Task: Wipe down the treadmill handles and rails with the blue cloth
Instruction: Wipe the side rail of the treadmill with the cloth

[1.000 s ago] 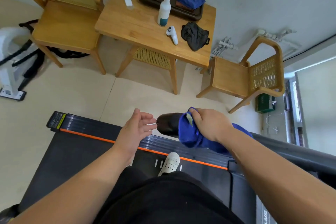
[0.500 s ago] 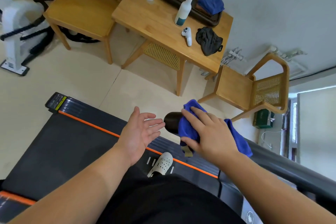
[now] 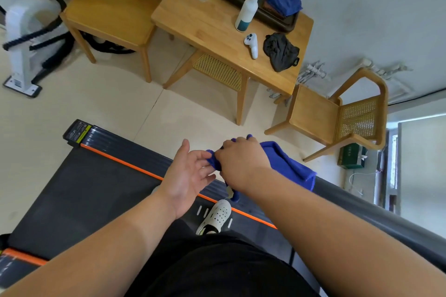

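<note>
The right hand (image 3: 241,159) is curled down over the blue cloth (image 3: 287,164), gripping it where it is bunched round the free end of the treadmill handrail (image 3: 350,205). The end of the rail itself is hidden under the cloth and the hand. Most of the cloth lies behind the knuckles, draped flat along the top of the grey rail toward the right, with one corner hanging off the rail's near side. A small crumpled bit pokes out ahead of the right fingers, and a strip dangles below the wrist.

The left hand (image 3: 190,176) is spread loosely, palm turned toward the right hand and thumb raised, holding nothing. Its fingertips touch the crumpled front end of the cloth just beside the right fingers.

Below the hands run the dark treadmill belt (image 3: 91,190) and its orange edge line, with a white perforated shoe (image 3: 217,214) standing on the deck. On the wooden table (image 3: 212,24) beyond stand a spray bottle (image 3: 247,9), a white controller (image 3: 251,44), a black cloth (image 3: 281,52) and a dark tray (image 3: 277,21) carrying a second blue cloth (image 3: 284,0).
</note>
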